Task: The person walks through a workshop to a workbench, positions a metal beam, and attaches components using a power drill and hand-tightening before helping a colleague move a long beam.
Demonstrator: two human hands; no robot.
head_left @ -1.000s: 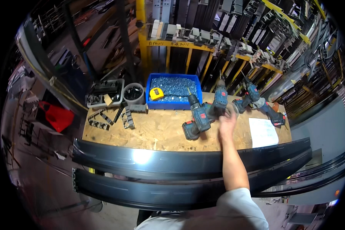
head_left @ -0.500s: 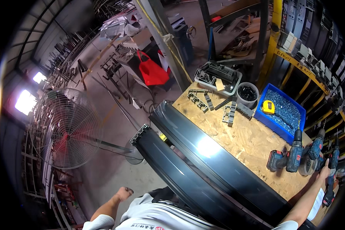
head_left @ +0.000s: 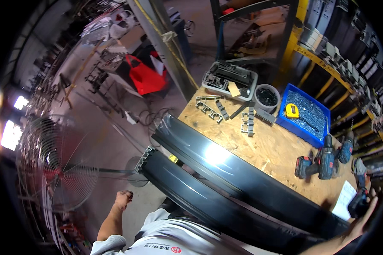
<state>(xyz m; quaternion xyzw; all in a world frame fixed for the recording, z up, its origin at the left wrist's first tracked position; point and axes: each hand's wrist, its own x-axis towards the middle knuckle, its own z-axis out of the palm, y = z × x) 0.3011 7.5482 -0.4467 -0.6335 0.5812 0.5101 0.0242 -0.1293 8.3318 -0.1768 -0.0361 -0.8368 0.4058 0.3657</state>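
Note:
My left hand hangs over the floor, left of the long dark profiles. Its fingers are curled; a dark spot shows at the fingertips, and I cannot make out what is in them. Far right, my right hand is beside a power tool with a black battery, its fingers apart and partly blurred. Whether they touch the tool I cannot tell. Two cordless drills, one near and one farther back, stand on the board. Two glossy dark profiles, an outer one and a nearer one, lie across in front of me.
On the wooden board are a blue bin of screws with a yellow tape measure, a grey tub of dark parts, a round cup and cut profile pieces. A large fan stands left, near a steel post.
My right hand has moved from the upper part of the rightmost tools down toward the black battery. My left hand stays curled at my side. The whole view has turned slightly rightward.

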